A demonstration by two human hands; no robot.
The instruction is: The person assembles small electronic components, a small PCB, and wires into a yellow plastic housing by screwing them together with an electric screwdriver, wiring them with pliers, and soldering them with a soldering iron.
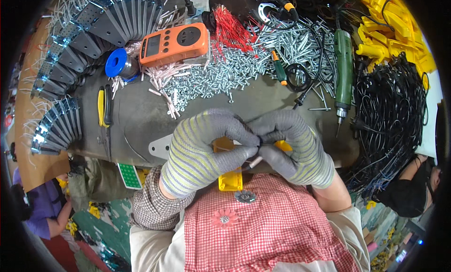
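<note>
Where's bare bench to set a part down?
Bare: dark bench between the pliers and left hand, a thin wire crossing it; smaller patch between right hand and green power tool. Crowded: far side under screws, right side under black cables.

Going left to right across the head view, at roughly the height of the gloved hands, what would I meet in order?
Grey metal parts, yellow-and-black pliers, left hand, right hand, green drill, bundle of black cables.

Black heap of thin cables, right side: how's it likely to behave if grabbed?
The black heap of thin cables would likely flop rather than hold shape, since its strands bend in loose curves. It may snag: many strands cross.
</note>
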